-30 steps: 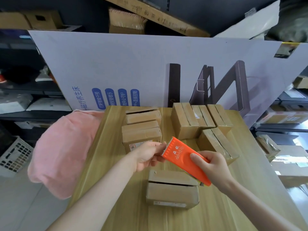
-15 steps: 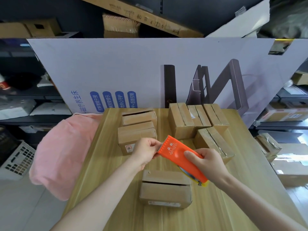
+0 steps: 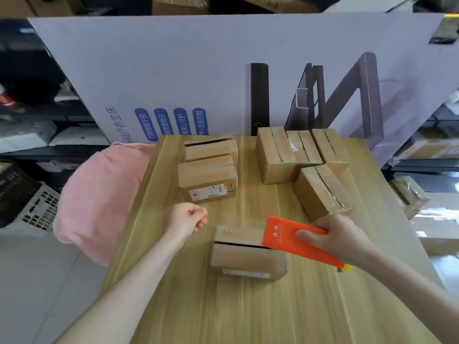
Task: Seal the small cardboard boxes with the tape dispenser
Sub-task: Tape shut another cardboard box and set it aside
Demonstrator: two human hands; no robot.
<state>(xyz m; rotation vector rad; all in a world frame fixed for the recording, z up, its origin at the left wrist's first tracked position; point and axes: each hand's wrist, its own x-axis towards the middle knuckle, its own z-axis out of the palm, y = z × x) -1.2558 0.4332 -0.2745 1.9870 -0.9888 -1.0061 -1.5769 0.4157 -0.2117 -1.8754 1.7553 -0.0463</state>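
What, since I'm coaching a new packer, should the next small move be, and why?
Probably lower the orange tape dispenser, gripped by the right hand, onto the nearest box and lay tape along its seam: its flaps show a dark open gap, and the dispenser hangs over it. The left hand is curled; any tape in it is too faint to tell.

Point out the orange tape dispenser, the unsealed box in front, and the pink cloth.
orange tape dispenser [image 3: 282, 240]: head view, its flat orange face.
unsealed box [image 3: 242, 256]: head view, its near top flap.
pink cloth [image 3: 99, 194]: head view, its middle.
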